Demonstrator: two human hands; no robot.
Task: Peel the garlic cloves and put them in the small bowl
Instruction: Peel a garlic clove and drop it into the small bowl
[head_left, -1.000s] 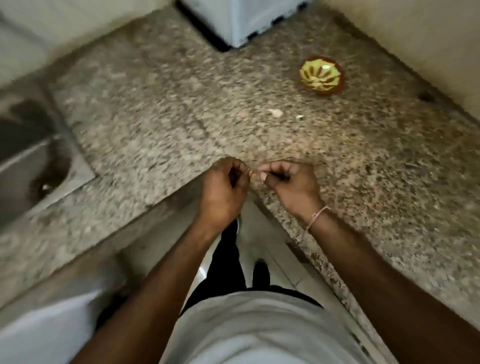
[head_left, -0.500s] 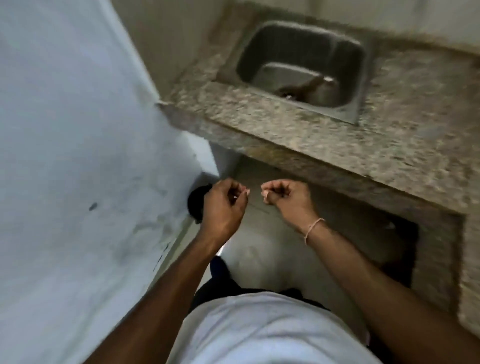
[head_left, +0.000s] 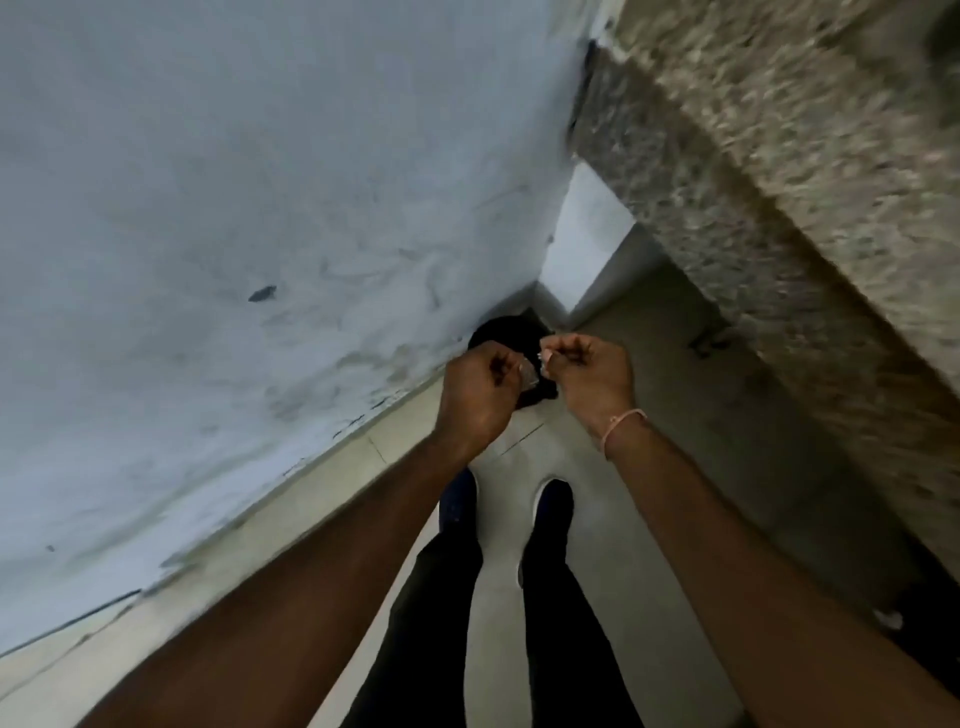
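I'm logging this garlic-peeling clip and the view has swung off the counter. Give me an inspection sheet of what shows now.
Surface: granite counter, only its edge and part of the top, blurred.
Job's things: small pale bit at the right hand's fingertips; bowl not in view.
Clutter: dark round object on the floor behind the hands.
Hands: left hand and right hand, fingers curled, close together.
Cables: nothing seen.
Surroundings: pale wall, tiled floor, person's shoes.
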